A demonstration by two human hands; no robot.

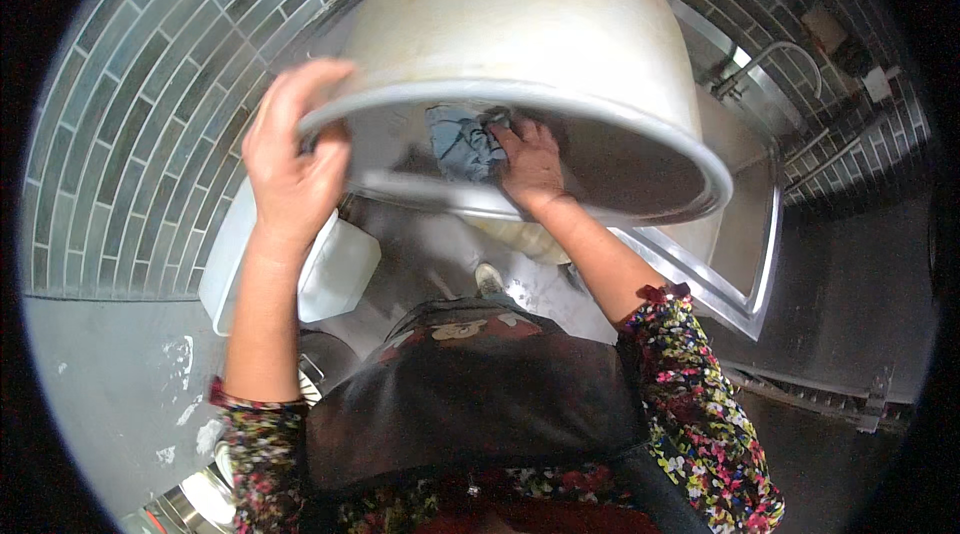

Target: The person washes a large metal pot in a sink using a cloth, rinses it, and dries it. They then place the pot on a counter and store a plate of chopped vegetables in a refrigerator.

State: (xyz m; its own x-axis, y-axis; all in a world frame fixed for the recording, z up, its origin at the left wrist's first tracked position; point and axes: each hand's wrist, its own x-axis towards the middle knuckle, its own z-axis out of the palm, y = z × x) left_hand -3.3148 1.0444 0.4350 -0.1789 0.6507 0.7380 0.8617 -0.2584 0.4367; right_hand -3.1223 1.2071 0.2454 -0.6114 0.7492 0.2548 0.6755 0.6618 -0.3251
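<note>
A large, pale metal pot with a rounded body and a thick rolled rim is tilted on its side, its mouth facing me. My left hand grips the rim at the left, fingers outside and thumb at the inner edge. Inside the mouth, my right hand holds a crumpled grey-blue cloth against the inner wall. The deep interior is in shadow, and what bears the pot's weight cannot be told.
A metal sink with a curved faucet is at the right. White plastic tubs stand low at the left, beside a tiled wall. Shiny metal vessels lie at the lower left. A shoe shows on the floor.
</note>
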